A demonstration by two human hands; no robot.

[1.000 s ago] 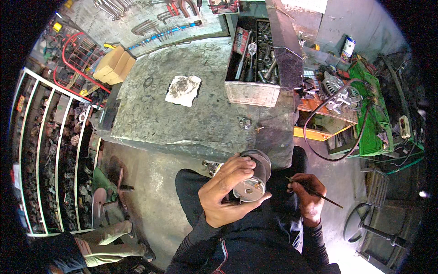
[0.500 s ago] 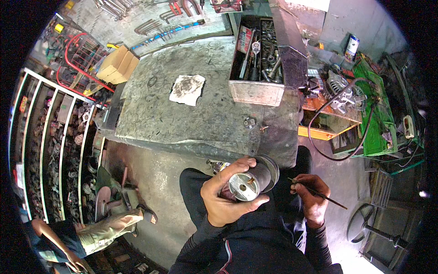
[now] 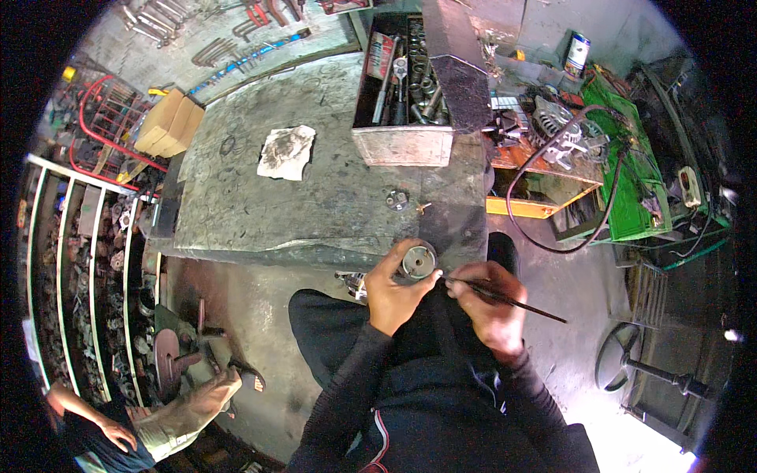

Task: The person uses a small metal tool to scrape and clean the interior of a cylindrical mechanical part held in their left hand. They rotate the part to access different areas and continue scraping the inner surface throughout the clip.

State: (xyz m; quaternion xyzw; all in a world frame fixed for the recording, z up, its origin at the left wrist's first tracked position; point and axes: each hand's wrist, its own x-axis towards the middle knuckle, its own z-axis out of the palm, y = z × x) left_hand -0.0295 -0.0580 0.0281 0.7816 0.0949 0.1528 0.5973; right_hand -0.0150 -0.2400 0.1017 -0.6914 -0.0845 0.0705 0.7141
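Observation:
My left hand [image 3: 392,296] is closed round a metal cylinder [image 3: 419,261], its round silver end face turned up, with a small hole in the middle. In my right hand [image 3: 493,307] is a thin dark rod [image 3: 544,313], pinched between thumb and fingers. The rod's near tip comes close to the cylinder's rim by my left thumb; whether they touch I cannot tell. Just beyond, on the workbench [image 3: 331,205], lie a small round metal part [image 3: 397,199] and a small copper-coloured piece [image 3: 423,209]. A stained white cloth or paper [image 3: 286,153] is farther left.
An open toolbox [image 3: 402,148] with ratchets and sockets stands on the bench. Cardboard boxes [image 3: 169,124] sit at its left end. To the right are an alternator [image 3: 554,130] and a looping cable [image 3: 511,206]. A person's legs [image 3: 189,410] show at lower left.
My left hand has carried the cylinder away from me, close to the bench edge. My right hand has moved left, bringing the rod near the cylinder. The whole view has shifted slightly.

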